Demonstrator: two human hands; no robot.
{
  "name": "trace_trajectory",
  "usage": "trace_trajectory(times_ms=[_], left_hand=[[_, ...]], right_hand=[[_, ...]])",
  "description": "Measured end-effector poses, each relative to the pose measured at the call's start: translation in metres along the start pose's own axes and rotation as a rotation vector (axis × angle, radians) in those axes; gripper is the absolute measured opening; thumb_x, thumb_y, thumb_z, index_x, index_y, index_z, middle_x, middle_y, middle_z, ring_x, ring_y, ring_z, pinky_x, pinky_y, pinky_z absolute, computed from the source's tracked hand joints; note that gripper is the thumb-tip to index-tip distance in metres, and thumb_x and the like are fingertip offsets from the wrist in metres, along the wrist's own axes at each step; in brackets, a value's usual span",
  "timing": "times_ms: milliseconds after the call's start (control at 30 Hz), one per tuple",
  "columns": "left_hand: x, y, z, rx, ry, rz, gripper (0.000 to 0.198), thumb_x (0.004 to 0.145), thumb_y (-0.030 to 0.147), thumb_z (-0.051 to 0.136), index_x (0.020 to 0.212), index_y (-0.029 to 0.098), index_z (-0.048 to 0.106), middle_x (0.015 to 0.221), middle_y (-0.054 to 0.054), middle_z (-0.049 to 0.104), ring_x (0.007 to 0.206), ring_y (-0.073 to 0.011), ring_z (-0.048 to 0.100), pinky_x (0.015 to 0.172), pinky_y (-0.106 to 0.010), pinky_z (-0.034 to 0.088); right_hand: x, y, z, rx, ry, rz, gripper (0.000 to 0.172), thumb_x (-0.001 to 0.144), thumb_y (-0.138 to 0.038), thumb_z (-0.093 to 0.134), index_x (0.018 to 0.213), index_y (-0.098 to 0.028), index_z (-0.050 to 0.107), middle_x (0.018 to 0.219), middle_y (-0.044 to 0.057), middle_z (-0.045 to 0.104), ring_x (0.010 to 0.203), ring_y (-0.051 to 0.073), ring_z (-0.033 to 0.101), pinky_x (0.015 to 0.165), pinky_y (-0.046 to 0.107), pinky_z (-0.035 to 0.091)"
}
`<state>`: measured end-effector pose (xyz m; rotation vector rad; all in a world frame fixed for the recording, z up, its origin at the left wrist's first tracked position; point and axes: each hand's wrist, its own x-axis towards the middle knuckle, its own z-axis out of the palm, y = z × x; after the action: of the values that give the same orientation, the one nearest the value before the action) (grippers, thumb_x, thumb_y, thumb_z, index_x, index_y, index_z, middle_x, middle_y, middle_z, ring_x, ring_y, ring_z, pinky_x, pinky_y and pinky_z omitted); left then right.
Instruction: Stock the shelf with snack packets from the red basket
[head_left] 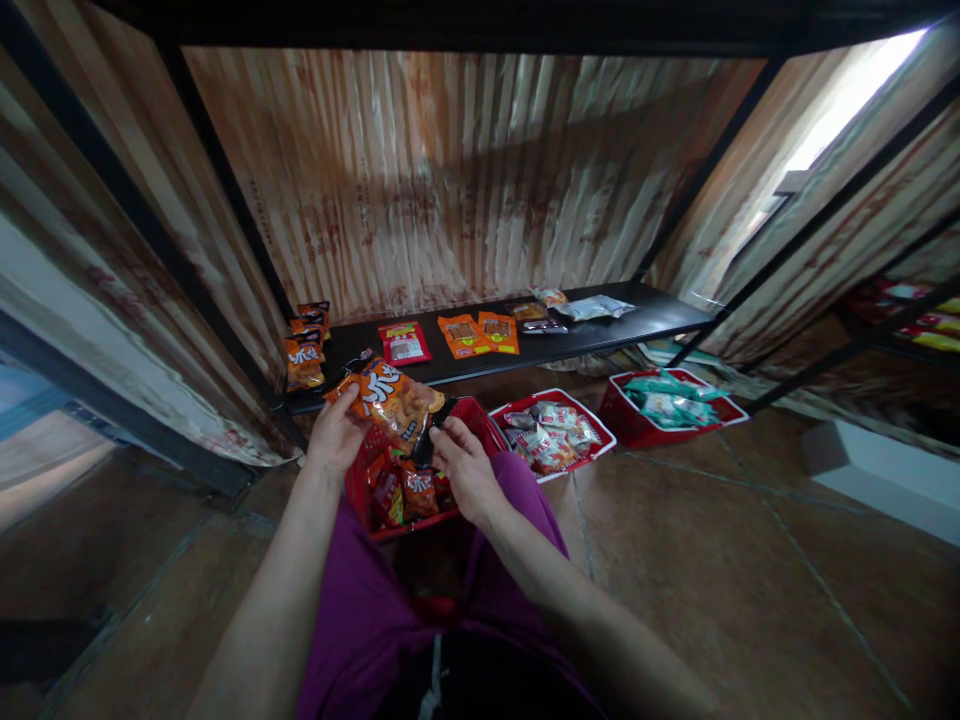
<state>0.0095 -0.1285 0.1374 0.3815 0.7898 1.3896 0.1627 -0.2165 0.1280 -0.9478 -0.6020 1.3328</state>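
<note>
My left hand (335, 432) and my right hand (465, 462) both grip an orange snack bag (394, 400), held above a red basket (480, 418) of similar orange bags between my knees. The left hand pinches the bag's left edge, the right hand holds its lower right corner. Just beyond is a low black shelf (645, 318) with a stack of the same orange bags (304, 360) at its left end.
On the shelf lie a red packet (405, 343), two orange packets (478, 334) and a few more to the right. Two more red baskets (553, 432) (667, 405) of packets stand on the tiled floor. Curtains hang behind the shelf frame.
</note>
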Motion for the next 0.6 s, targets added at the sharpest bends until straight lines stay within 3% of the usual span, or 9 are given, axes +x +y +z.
trace_trajectory(times_ms=[133,367,467,600], left_hand=[[0.002,-0.003,-0.002,0.007,0.004,-0.013,0.013,0.075,0.011,0.062,0.087,0.014,0.063,0.082,-0.005,0.070,0.073,-0.0155,0.065,0.065,-0.028,0.053],[0.000,-0.010,-0.005,-0.013,0.091,-0.074,0.012,0.077,0.007,0.056,0.080,0.015,0.064,0.074,-0.003,0.069,0.065,-0.0139,0.065,0.061,-0.026,0.054],[0.000,-0.013,-0.007,-0.007,0.085,-0.041,0.011,0.075,0.007,0.058,0.079,0.016,0.064,0.073,-0.001,0.069,0.064,-0.0129,0.064,0.061,-0.025,0.053],[0.001,-0.015,-0.010,0.013,0.042,0.033,0.014,0.068,0.011,0.066,0.081,0.016,0.064,0.077,-0.001,0.070,0.069,-0.0139,0.066,0.062,-0.025,0.053]], right_hand=[[0.004,0.002,-0.002,-0.041,0.005,-0.045,0.029,0.058,-0.042,0.077,0.071,-0.020,0.062,0.071,-0.003,0.061,0.062,0.010,0.051,0.059,0.023,0.043],[0.012,0.004,-0.009,-0.122,0.055,-0.060,0.027,0.058,-0.035,0.076,0.075,-0.018,0.064,0.058,-0.005,0.056,0.051,0.008,0.046,0.051,0.022,0.038],[0.013,0.002,-0.011,-0.194,0.057,-0.114,0.027,0.059,-0.036,0.075,0.077,-0.019,0.064,0.056,-0.006,0.055,0.051,0.009,0.047,0.050,0.021,0.037],[0.015,0.001,-0.013,-0.226,0.034,-0.120,0.028,0.060,-0.042,0.075,0.076,-0.020,0.068,0.068,-0.002,0.065,0.059,0.012,0.053,0.052,0.022,0.042]])
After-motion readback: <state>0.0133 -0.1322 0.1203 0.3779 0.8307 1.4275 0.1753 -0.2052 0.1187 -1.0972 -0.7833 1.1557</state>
